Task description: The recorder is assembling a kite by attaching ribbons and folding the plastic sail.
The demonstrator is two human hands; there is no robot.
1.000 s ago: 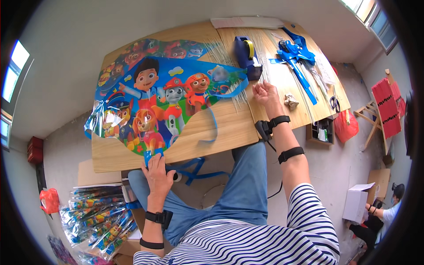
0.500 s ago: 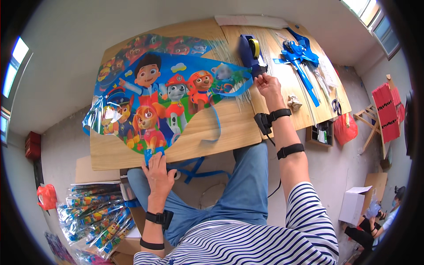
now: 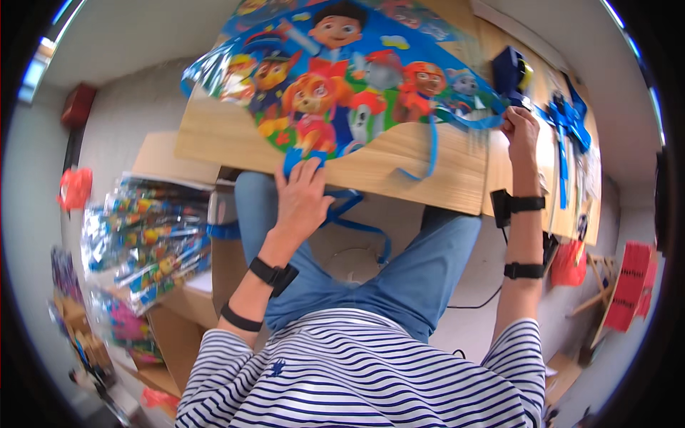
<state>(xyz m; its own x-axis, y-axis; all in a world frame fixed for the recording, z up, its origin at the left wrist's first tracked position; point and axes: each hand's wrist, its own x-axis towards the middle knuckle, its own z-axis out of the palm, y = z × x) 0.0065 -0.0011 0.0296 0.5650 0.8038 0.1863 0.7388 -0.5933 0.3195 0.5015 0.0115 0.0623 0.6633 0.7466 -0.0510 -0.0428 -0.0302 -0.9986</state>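
A blue plastic kite (image 3: 328, 71) printed with cartoon figures lies over the wooden table (image 3: 449, 171). My left hand (image 3: 301, 200) rests at its lower tip, fingers stretched over a blue tab (image 3: 305, 158) there. My right hand (image 3: 522, 132) is closed in a pinch beside the kite's right corner, just below a dark blue tape dispenser (image 3: 505, 70). A blue ribbon (image 3: 474, 123) runs from that corner to my right fingers, and whether they grip it or a bit of tape is too blurred to tell. Another blue strip (image 3: 433, 146) dangles over the table.
Blue ribbons (image 3: 571, 118) are bunched at the table's right, with scissors (image 3: 583, 225) near its edge. At my left, several wrapped kites (image 3: 150, 242) pile on cardboard boxes (image 3: 175, 335). A red bag (image 3: 569, 264) hangs at the right. More blue ribbon (image 3: 364, 225) trails below the table.
My view has swung left and down, so the table sits higher and further right. My right hand stays by the kite's corner, its fingers now closed more tightly. My left hand remains on the lower tip.
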